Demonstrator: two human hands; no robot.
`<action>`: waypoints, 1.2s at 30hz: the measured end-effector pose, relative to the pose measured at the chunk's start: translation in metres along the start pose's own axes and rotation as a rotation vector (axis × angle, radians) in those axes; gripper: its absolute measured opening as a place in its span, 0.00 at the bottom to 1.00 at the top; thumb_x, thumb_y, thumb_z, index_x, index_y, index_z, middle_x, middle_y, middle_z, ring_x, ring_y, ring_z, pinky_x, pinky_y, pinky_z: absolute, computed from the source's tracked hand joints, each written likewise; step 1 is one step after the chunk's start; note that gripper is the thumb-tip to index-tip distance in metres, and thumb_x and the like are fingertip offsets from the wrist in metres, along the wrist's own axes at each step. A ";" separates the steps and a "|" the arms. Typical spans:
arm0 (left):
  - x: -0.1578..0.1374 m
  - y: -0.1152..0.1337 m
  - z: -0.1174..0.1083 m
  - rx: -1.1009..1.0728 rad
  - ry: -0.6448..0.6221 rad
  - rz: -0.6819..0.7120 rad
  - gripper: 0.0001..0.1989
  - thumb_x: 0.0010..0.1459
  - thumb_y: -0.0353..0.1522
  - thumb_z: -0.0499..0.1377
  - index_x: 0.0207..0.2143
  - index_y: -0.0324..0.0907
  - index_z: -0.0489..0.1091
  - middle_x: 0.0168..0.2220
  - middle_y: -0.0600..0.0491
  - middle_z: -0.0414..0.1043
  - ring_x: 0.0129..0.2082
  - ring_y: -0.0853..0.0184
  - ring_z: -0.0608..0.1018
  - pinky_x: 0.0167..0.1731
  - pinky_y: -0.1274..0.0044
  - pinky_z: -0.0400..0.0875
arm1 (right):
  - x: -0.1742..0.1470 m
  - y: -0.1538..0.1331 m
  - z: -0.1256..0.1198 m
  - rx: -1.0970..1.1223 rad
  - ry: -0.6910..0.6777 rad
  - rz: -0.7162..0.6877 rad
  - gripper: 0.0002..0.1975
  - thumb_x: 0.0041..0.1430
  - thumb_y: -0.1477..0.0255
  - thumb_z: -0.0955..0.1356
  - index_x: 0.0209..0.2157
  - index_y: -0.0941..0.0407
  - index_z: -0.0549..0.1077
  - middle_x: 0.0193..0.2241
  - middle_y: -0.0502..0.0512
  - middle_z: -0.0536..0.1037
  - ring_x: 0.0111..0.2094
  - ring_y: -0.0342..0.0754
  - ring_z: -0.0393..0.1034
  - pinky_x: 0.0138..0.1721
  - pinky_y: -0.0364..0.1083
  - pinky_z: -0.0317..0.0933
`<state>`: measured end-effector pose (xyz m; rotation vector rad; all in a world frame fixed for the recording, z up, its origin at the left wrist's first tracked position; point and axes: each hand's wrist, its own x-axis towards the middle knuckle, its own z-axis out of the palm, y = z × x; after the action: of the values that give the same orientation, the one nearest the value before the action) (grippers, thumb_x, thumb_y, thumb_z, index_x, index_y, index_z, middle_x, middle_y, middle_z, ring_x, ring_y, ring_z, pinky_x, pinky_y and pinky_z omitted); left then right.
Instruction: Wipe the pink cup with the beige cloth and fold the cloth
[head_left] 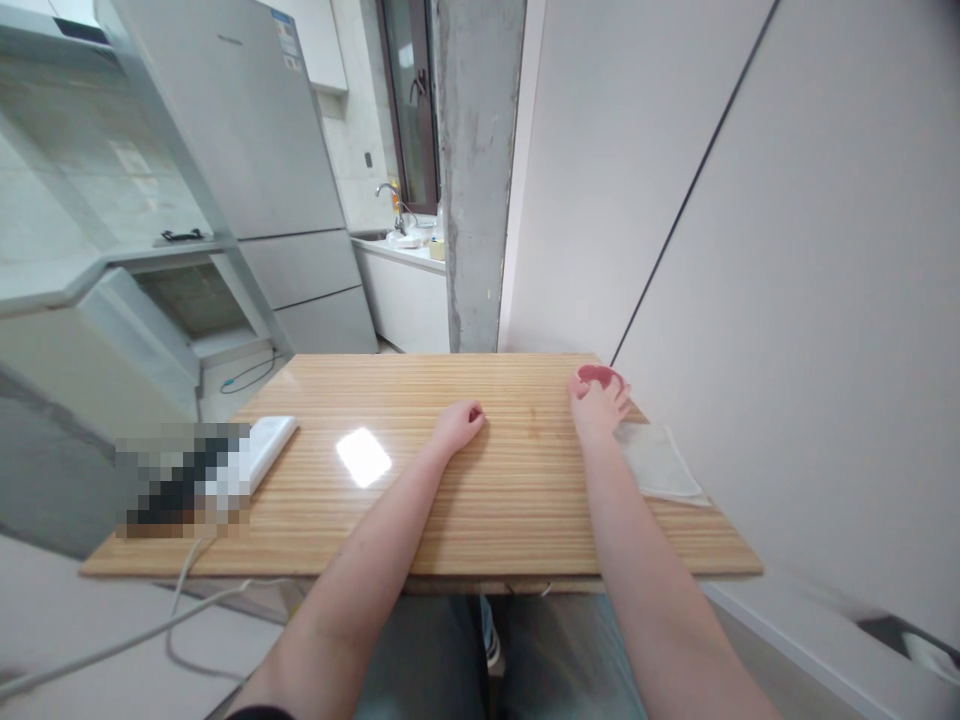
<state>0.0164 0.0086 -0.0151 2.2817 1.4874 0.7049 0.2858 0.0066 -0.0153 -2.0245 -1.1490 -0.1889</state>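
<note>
On the wooden table (517, 500), my left hand (459, 427) rests near the middle with its fingers curled into a loose fist. Nothing shows in it. My right hand (598, 405) reaches to the far right corner and grips a small pink bowl (598, 373). Its fingers are over the near side and rim of the bowl, and they hide part of it. Just beside my right wrist a pale folded cloth (660, 462) lies flat along the table's right edge.
A white power strip (271, 436) sits at the table's left side, next to a blurred-out dark item. Pale cables (180, 610) hang off the front left edge. A wall (750, 250) borders the right side. A grey fridge (240, 130) and a sink counter (405, 290) stand beyond.
</note>
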 end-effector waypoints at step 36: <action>-0.065 -0.109 -0.118 0.407 0.732 -0.502 0.11 0.55 0.33 0.57 0.40 0.38 0.67 0.53 0.38 0.61 0.57 0.46 0.59 0.56 0.52 0.54 | -0.066 -0.074 0.027 0.650 -0.406 -0.448 0.20 0.60 0.65 0.62 0.52 0.57 0.66 0.55 0.65 0.66 0.60 0.52 0.57 0.58 0.55 0.57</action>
<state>-0.1542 -0.0065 0.0113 1.8127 2.6163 1.2354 0.1833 0.0025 -0.0235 -1.2413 -1.6495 0.3552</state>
